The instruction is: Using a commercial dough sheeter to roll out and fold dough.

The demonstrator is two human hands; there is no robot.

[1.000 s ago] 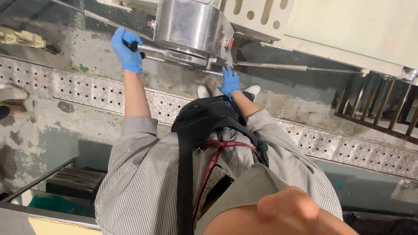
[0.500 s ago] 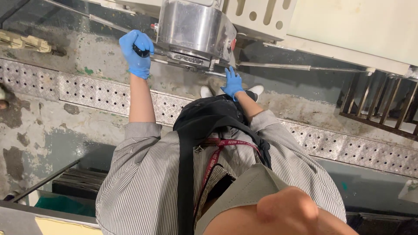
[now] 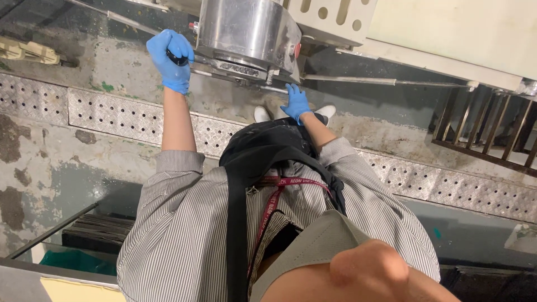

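- Head view, against a second ago: left hand (image 3: pixel 170 60) in blue glove shifted rightward and closer to the shiny stainless-steel drum-shaped machine housing (image 3: pixel 246 31); right hand (image 3: pixel 296 102) in blue glove kept low under the same housing.
- Left hand clenched around a small black knob-like handle (image 3: pixel 178 56), arm stretched straight out from the rolled-up grey striped shirt sleeve (image 3: pixel 176 168).
- Black handle set at the end of a thin metal rod (image 3: pixel 120 18) running off toward the upper left, just beside the housing's lower rim.
- Right hand with fingers spread flat against the horizontal metal bar (image 3: pixel 386 82) and bracket under the housing; grasping or only pressing, cannot tell.
- Steel housing above both hands, mounted against a cream-coloured perforated panel (image 3: pixel 335 19).
- Below the hands, worn grey concrete floor (image 3: pixel 39 162) crossed by a strip of perforated steel tread plate (image 3: pixel 106 114).
- White shoes (image 3: pixel 326 111) just beneath the right hand, partly hidden by a black bag with shoulder strap (image 3: pixel 263 148).
- Dark red lanyard (image 3: pixel 279 193) hanging over the striped shirt.
- Rusty barred metal rack (image 3: pixel 492 131) well apart at the right edge.
- Green bin (image 3: pixel 78 262) and a pale yellow panel edge (image 3: pixel 78 288) at lower left, near the dark slatted grating (image 3: pixel 98 232).
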